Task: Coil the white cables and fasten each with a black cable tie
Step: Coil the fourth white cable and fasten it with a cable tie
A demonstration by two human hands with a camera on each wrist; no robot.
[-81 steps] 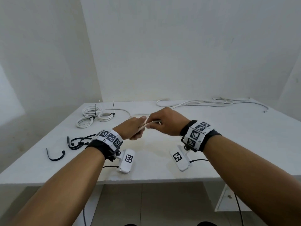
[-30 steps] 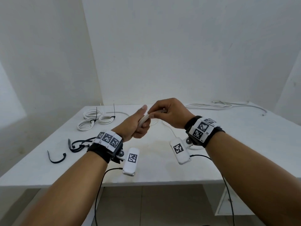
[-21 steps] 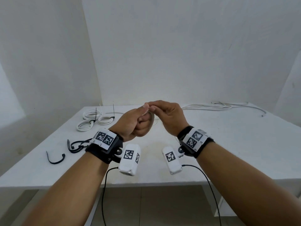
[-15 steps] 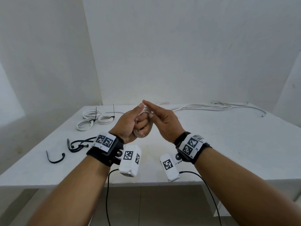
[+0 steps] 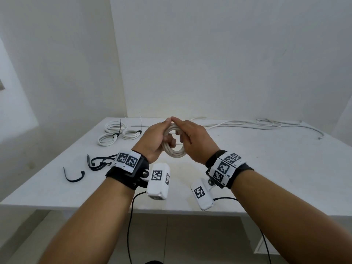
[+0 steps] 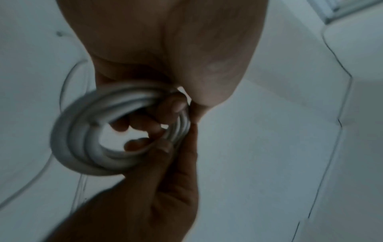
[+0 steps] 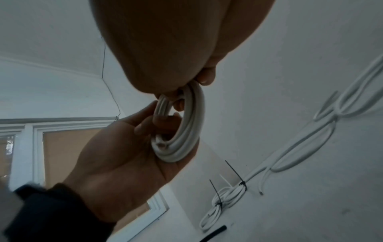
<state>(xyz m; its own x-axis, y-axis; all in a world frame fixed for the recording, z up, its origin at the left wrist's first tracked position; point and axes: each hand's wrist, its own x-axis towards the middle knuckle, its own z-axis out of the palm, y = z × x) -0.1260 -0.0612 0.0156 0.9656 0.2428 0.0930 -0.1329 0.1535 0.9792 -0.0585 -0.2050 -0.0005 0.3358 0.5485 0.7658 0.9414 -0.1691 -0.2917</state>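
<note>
Above white table (image 5: pixel 266 168), springy light coil (image 5: pixel 174 152) gripped by curled fingers of left hand (image 5: pixel 154 139) and right hand (image 5: pixel 194 139); best pinched across all loops.

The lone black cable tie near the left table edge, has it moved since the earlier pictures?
No. The lone black cable tie lies at the same spot by the table edge, left of the black tie bundle.

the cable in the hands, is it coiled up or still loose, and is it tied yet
Coiled, not tied. The white cable forms a tight ring of several loops, gripped by the left hand and right hand; no black tie shows on it.
</note>
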